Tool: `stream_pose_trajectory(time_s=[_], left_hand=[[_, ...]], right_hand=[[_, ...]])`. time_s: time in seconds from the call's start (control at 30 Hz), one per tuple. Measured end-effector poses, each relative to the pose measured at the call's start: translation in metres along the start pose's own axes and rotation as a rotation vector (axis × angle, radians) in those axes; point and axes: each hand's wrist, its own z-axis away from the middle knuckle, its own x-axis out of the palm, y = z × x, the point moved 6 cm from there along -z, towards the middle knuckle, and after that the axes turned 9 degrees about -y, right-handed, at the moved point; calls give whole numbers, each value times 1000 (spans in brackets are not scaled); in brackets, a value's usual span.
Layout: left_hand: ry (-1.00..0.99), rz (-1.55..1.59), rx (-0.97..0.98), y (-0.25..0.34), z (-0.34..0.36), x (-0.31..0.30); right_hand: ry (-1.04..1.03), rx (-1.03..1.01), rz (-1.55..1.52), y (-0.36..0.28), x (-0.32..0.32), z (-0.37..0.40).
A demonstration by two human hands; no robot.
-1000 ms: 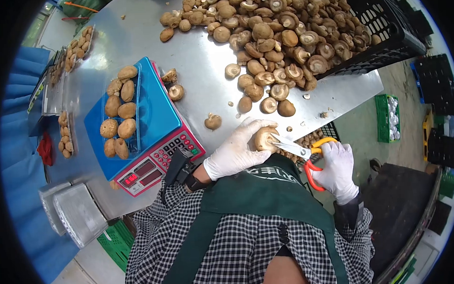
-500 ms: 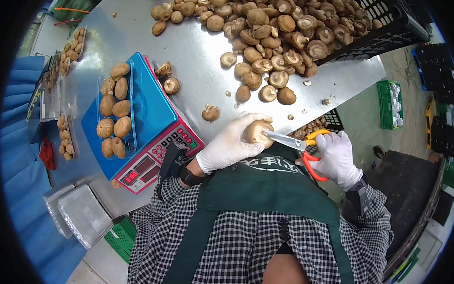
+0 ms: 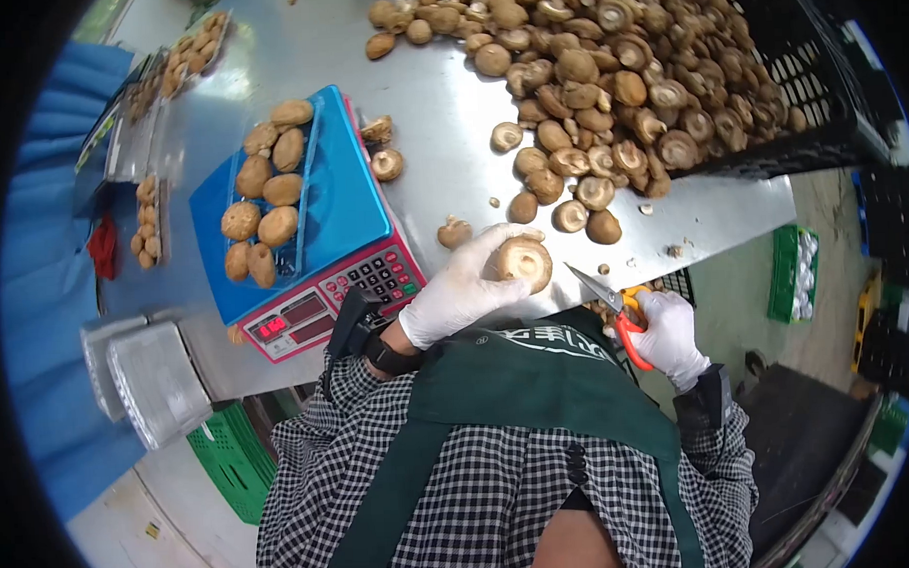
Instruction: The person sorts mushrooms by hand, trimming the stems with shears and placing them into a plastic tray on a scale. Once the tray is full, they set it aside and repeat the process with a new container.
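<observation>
My gloved left hand (image 3: 465, 292) grips a shiitake mushroom (image 3: 524, 264) by its cap, with the pale underside turned up over the table's near edge. In my gloved right hand (image 3: 669, 335) is a pair of scissors (image 3: 607, 297) with orange and red handles. Their blades look closed and point at the mushroom, a short gap away from it. Left of my left hand stands a digital scale (image 3: 344, 223) with a blue top and lit red digits. A clear plastic tray (image 3: 313, 179) of several brown mushrooms rests on it.
A large pile of mushrooms (image 3: 608, 88) spills from a black crate (image 3: 808, 91) at the back right. Filled trays (image 3: 147, 220) and stacked clear trays (image 3: 158, 384) lie left. Below are green crates (image 3: 236, 467), one holding pale items (image 3: 803, 277) at right.
The scissors have drawn back right from the mushroom's stem, and their blades have come together. My left hand still holds the mushroom, its underside now turned more upward. The camera view has shifted.
</observation>
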Motion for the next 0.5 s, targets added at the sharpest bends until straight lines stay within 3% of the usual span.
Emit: stream_pose_trajectory(time_s=[0.07,0.3,0.5], left_hand=[[78,-11,14,2,3,-6],[414,-29,133,4,22,-21],[480,82,95,4,29,-19]], right_hand=[[104,-81,93,2,7,-10],[11,-142,315,-6,38,-57],[-49,-272,343,-24,50,-78]])
